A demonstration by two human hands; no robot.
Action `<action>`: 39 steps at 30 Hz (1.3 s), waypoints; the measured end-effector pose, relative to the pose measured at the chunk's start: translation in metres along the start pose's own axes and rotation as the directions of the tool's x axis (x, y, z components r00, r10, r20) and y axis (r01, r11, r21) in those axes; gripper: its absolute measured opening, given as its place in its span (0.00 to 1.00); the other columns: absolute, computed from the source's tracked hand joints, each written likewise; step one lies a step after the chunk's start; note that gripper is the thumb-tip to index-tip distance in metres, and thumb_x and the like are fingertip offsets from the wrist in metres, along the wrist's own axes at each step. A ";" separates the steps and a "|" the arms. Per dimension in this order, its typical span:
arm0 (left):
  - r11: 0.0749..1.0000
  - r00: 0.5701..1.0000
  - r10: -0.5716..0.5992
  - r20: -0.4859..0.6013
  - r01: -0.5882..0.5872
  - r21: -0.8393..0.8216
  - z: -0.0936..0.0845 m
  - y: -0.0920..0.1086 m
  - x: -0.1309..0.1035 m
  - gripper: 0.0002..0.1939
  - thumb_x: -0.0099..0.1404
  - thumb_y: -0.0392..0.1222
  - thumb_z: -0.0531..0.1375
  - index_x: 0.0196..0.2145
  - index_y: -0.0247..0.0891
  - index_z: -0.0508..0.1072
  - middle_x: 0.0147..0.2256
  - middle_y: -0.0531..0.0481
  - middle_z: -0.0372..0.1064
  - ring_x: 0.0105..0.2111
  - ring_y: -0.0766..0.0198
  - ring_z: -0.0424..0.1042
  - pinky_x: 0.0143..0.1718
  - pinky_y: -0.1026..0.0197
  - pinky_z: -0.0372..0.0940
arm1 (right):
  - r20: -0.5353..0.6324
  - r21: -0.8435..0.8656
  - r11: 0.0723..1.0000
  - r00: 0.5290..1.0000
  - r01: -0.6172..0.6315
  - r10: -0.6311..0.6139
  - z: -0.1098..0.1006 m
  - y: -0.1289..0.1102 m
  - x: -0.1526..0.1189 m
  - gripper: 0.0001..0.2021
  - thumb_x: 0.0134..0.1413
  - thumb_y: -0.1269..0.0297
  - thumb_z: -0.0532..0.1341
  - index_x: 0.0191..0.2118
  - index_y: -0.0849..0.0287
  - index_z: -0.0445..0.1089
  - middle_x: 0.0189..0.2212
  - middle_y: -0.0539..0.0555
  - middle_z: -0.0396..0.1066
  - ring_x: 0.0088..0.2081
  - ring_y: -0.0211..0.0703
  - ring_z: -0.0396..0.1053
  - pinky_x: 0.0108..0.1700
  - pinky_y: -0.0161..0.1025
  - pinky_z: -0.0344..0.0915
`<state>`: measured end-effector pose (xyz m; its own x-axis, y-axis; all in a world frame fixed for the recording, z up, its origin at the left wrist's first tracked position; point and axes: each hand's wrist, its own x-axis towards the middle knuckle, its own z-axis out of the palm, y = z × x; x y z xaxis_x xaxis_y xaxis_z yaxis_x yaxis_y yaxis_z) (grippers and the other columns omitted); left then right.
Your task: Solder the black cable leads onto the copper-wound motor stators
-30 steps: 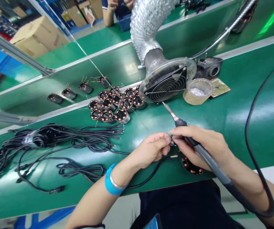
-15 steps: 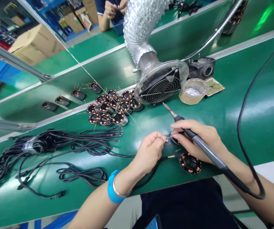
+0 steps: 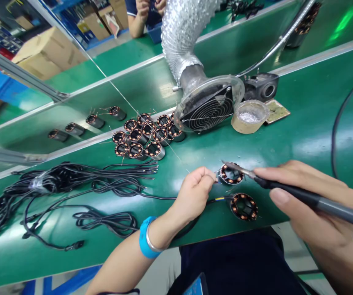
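My left hand (image 3: 195, 192) pinches the thin wire ends beside a copper-wound stator (image 3: 231, 173) on the green bench. A black cable runs out from under this hand. My right hand (image 3: 314, 200) grips a soldering iron (image 3: 290, 191) like a pen, its tip over the upper edge of that stator. Below lies a second stator (image 3: 244, 207), with a black cable (image 3: 159, 198) and a yellow-blue wire bit near its left side. A thin solder wire (image 3: 176, 155) slants down towards my left hand.
Several stators (image 3: 154, 150) stand behind, left of a fume extractor (image 3: 209, 110) with a foil duct (image 3: 184, 37). A solder pot (image 3: 248, 116) and an iron holder (image 3: 262, 87) are at its right. Black cables (image 3: 62, 180) lie left. Across the bench is a person's hand (image 3: 142, 8).
My right hand has moved right and opened up the view of the upper stator. The iron has swung flatter, its tip now lower, over that stator. My left hand has barely moved.
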<state>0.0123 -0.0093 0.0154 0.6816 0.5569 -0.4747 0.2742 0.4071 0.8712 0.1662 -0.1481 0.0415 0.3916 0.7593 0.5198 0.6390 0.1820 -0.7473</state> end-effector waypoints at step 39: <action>0.999 1.000 0.004 0.007 -0.005 0.042 0.000 -0.001 0.000 0.09 0.62 0.44 0.56 0.27 0.38 0.66 0.19 0.62 0.47 0.18 0.73 0.44 0.22 0.67 0.45 | 0.073 -0.061 0.998 0.997 -0.008 0.013 -0.005 -0.014 -0.006 0.14 0.56 0.72 0.59 0.46 0.50 0.73 0.30 0.50 0.74 0.26 0.42 0.70 0.28 0.42 0.69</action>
<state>0.0116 -0.0098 0.0145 0.6877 0.5535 -0.4699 0.2990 0.3739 0.8780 0.1584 -0.1578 0.0510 0.3499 0.8053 0.4786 0.6752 0.1374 -0.7247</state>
